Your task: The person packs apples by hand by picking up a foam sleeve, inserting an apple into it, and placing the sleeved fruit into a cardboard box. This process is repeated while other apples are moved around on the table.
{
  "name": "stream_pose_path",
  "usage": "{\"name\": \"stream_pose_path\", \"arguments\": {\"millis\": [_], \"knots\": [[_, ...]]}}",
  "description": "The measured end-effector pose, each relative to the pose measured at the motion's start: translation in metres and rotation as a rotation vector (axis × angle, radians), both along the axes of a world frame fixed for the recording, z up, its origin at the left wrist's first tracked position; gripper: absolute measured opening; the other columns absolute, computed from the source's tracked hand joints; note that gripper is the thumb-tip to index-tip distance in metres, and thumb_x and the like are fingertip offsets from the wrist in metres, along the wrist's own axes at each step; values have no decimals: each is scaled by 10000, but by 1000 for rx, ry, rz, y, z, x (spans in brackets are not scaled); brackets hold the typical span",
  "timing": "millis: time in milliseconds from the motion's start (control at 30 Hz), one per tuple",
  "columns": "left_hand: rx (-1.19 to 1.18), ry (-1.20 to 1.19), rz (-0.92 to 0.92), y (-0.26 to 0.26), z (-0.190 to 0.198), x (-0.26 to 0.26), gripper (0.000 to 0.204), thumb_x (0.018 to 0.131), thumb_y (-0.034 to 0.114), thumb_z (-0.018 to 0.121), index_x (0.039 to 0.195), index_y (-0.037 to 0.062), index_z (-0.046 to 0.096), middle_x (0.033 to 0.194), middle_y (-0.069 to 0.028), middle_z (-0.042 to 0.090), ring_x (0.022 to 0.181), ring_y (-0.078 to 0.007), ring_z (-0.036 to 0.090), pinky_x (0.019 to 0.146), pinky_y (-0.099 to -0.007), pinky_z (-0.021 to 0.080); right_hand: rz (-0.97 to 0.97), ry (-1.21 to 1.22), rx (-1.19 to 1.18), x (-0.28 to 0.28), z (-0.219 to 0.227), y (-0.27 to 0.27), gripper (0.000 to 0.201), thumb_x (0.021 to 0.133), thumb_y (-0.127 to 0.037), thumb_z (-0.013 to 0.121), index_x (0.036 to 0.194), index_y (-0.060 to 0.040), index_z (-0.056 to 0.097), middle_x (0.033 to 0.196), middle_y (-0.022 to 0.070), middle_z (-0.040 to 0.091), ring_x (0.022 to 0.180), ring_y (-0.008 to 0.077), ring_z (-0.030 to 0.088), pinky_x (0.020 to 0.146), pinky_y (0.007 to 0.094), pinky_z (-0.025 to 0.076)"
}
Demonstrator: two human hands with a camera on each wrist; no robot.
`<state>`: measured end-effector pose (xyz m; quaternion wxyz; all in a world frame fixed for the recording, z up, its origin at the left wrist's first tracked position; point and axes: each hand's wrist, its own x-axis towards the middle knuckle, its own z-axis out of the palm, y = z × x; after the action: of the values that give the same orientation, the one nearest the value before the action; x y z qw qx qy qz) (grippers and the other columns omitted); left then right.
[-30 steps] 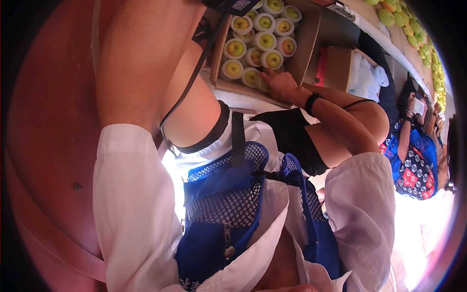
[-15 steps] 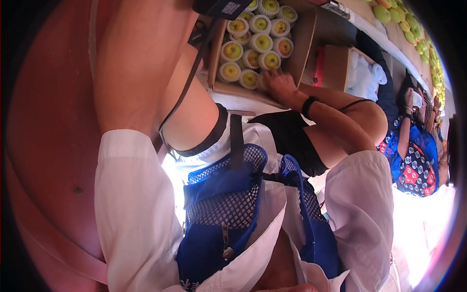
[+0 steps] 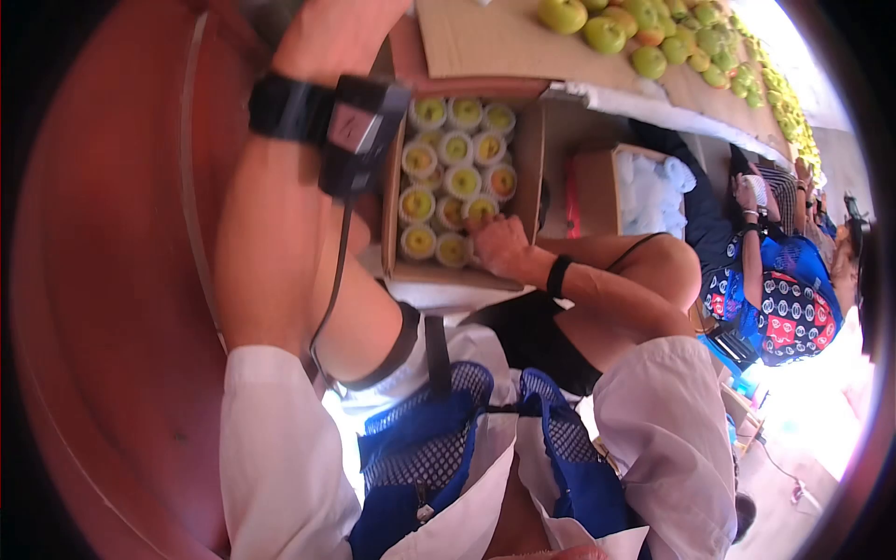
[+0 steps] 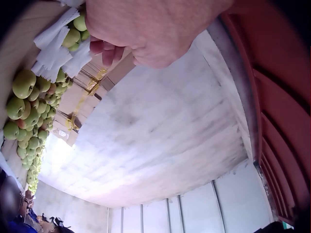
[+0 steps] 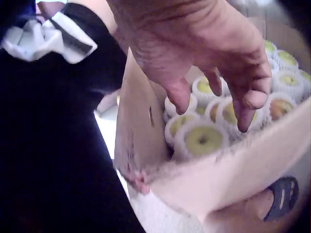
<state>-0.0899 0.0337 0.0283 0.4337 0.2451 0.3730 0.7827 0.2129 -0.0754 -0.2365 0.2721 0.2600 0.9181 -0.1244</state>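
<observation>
My right hand (image 3: 504,248) is over the near right corner of a cardboard box (image 3: 529,159), which holds several yellow-green apples in white foam net sleeves. In the right wrist view the thumb and fingers of this hand (image 5: 209,53) are spread, fingertips just above a sleeved apple (image 5: 204,140) and its neighbours. My left arm reaches up past the box, its hand mostly cut off in the head view. The left wrist view shows the left hand (image 4: 155,29) with loosely bent fingers beside white foam sleeves (image 4: 53,46); nothing shows in its grasp.
Loose apples (image 3: 653,28) cover a cardboard-topped table (image 3: 495,42) beyond the box. A second box (image 3: 597,191) with pale foam sleeves (image 3: 653,191) stands to the right. Farther right is another person (image 3: 775,271). A red wall (image 3: 112,280) runs along the left.
My left forearm has extended up and away, bringing its wrist camera into fuller view. The head view has shifted, showing more of the apple table. My right hand stays at the box's near right corner.
</observation>
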Motion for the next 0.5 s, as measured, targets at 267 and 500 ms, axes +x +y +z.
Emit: {"name": "stream_pose_path", "arguments": {"millis": [267, 500], "knots": [[-62, -10, 79, -7, 1, -16, 284, 981, 197, 623, 1186, 11, 562, 1151, -106, 651, 1059, -217, 647, 811, -315, 490, -210, 438, -95, -48, 136, 53, 282, 889, -206, 612, 1130, -65, 646, 890, 189, 713, 887, 390, 692, 767, 478, 543], [-76, -34, 119, -4, 2, -25, 263, 979, 178, 618, 1189, 25, 575, 1163, -98, 653, 1072, -221, 643, 821, -325, 489, -378, 835, 15, -89, 196, 143, 260, 905, -253, 630, 1089, -81, 693, 1007, 165, 691, 935, 396, 663, 837, 466, 534]]}}
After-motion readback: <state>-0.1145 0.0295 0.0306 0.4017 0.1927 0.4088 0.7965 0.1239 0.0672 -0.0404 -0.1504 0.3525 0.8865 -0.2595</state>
